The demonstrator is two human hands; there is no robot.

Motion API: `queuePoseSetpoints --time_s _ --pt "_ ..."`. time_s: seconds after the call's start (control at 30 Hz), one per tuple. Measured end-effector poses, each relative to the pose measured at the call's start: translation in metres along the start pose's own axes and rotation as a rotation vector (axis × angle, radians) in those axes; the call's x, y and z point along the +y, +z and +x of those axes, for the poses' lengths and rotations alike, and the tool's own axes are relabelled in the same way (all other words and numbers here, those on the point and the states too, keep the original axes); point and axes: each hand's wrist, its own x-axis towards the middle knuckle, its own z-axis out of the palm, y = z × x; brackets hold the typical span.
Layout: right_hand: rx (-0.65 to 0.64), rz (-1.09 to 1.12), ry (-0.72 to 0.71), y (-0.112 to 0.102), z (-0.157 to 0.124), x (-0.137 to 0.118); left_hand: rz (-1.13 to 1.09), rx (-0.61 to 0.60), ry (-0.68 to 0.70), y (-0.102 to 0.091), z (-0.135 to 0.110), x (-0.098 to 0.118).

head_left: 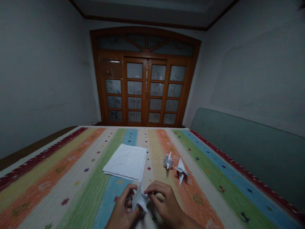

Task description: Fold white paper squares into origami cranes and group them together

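While the L hand (pixel 122 206) and R hand (pixel 164 203) sat low at the near end of a striped woven cloth (pixel 40 159), both were curled in, not spread, their fingertips pinching a folded white paper piece (pixel 139 198) from either side, w/ one pointed flap hanging down btw them. Just ahead of the hands and slightly to the L lay a flat stack of white paper sheets (pixel 125 161), its top sheet lightly creased and its corners a bit uneven. To the R of the stack stood two paper cranes, the nearer-to-stack one (pixel 168 161) small and bunched, the other (pixel 181 170) w/ long sharp points; they were close together but not touching. The cloth ran in broad rainbow stripes dotted w/ tiny cross motifs, and a red patterned border marked its L and R edges. A wide stretch of stripes lay btw the cranes and the R border, and more ran on past the stack to the far edge. Beyond that stood a wooden glazed door (pixel 145 92), its frosted panes etched w/ faint plant shapes, and a green padded panel (pixel 238 152) ran along the R side.
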Motion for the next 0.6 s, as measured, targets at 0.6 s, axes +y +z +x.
queuePoseSetpoints --time_s 0.6 --pt "0.040 0.084 0.288 0.003 0.002 0.005 0.156 0.069 0.028 -0.002 -0.005 0.011"
